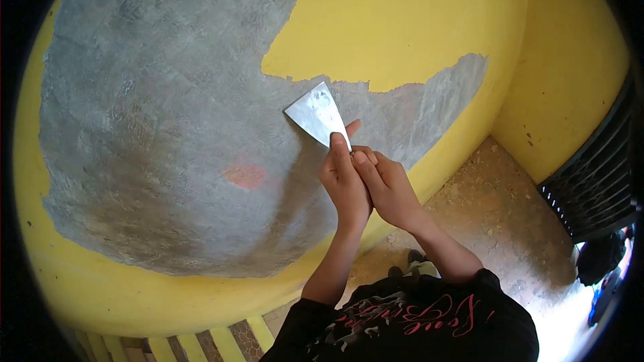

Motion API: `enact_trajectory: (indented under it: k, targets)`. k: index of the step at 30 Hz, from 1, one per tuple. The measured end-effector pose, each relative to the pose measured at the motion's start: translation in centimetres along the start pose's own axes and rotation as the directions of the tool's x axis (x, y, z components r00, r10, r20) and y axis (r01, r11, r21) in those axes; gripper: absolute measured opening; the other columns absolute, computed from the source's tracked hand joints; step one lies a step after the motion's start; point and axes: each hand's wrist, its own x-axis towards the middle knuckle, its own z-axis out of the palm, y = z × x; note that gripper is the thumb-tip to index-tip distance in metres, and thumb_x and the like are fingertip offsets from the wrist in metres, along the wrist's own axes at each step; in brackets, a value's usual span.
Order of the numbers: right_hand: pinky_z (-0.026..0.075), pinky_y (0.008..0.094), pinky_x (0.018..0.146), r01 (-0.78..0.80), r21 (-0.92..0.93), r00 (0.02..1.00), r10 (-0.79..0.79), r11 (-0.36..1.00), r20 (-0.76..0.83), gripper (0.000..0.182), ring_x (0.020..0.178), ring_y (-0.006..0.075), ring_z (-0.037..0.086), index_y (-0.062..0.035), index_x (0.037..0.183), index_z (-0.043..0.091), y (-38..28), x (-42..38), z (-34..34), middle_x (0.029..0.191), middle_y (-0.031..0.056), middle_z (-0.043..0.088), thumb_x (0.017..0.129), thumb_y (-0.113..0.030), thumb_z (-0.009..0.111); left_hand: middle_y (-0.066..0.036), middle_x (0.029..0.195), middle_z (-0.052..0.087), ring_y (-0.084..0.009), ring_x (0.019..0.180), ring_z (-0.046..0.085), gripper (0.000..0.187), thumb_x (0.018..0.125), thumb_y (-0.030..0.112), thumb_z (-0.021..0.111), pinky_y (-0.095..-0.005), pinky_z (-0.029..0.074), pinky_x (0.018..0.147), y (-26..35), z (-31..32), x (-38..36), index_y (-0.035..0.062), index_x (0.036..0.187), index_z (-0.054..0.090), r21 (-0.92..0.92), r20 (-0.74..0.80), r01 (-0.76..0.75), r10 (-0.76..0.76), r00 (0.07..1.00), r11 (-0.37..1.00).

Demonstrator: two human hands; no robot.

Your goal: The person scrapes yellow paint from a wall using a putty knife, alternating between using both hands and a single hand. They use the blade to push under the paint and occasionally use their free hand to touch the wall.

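Observation:
A metal putty knife [316, 112] with a wide, flat blade points up and to the left in front of the wall. My left hand [347, 191] is closed around its lower end, thumb lying along the base of the blade and a finger showing behind it. Pressed against it, my right hand [389, 186] is closed on the handle end too, and the handle itself is hidden by the fingers. Behind the blade, the wall has a large bare grey patch [168, 114], with yellow paint [396, 20] ending in a ragged edge just above the blade tip.
A reddish spot [245, 175] marks the grey patch. Small flakes lie on the brown floor [493, 211] to the right. A dark slatted metal piece [597, 167] stands at the right edge, and yellow bars [194, 345] run along the lower left.

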Motion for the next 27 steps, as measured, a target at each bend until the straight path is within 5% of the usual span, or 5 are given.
enact_trajectory:
  k: [3,6,10,12,27]
  targets:
    - [0.048,0.0414,0.063,-0.142,-0.050,0.987,0.146,0.989,0.068,0.041,0.075,0.0382,0.064,0.0059,0.095,0.060,-1.8,0.9,-0.5,0.079,0.0251,0.062,0.098,-0.032,0.044,0.000,0.060,0.053,-0.0055,0.056,0.046,0.047,0.102,0.035,0.040,-0.0213,0.038,0.056,1.6,0.6,0.3,-0.0072,0.112,0.059,-0.074,-0.031,-0.005,0.003,1.000,0.997]
    - [0.048,0.0424,0.064,-0.038,-0.002,0.997,0.038,0.999,0.071,0.040,0.076,0.0396,0.064,0.0055,0.097,0.059,-1.0,0.4,-0.8,0.083,0.0264,0.062,0.098,-0.032,0.045,0.002,0.061,0.048,-0.0052,0.055,0.043,0.052,0.099,0.043,0.042,-0.0222,0.035,0.052,0.2,0.5,-0.2,-0.0044,0.115,0.057,-0.010,-0.053,-0.017,0.016,0.998,1.000]
    - [0.048,0.0423,0.064,-0.127,-0.092,0.985,0.137,0.988,0.107,0.039,0.076,0.0406,0.063,0.0052,0.099,0.059,-1.6,0.8,-1.3,0.085,0.0268,0.062,0.098,-0.031,0.045,0.002,0.061,0.048,-0.0057,0.055,0.043,0.052,0.100,0.043,0.042,-0.0222,0.036,0.053,0.6,1.1,-0.2,-0.0044,0.115,0.057,-0.094,-0.083,-0.017,0.010,0.996,0.995]
    - [0.048,0.0425,0.064,-0.031,-0.012,0.996,0.032,0.999,0.079,0.039,0.076,0.0417,0.063,0.0055,0.099,0.059,-1.1,0.5,-1.1,0.084,0.0267,0.063,0.097,-0.031,0.046,0.002,0.061,0.047,-0.0057,0.055,0.043,0.052,0.100,0.043,0.042,-0.0224,0.037,0.054,0.7,1.0,-0.6,-0.0043,0.116,0.056,-0.060,-0.056,0.009,-0.012,0.998,0.998]
    - [0.048,0.0420,0.065,-0.068,-0.072,0.990,0.076,0.995,0.120,0.038,0.078,0.0410,0.063,0.0049,0.102,0.059,-2.3,0.2,-1.4,0.089,0.0264,0.062,0.098,-0.031,0.045,0.001,0.058,0.047,-0.0065,0.055,0.045,0.053,0.100,0.042,0.040,-0.0232,0.038,0.054,1.3,1.1,-0.9,-0.0066,0.113,0.056,-0.062,-0.089,-0.018,0.013,0.996,0.998]
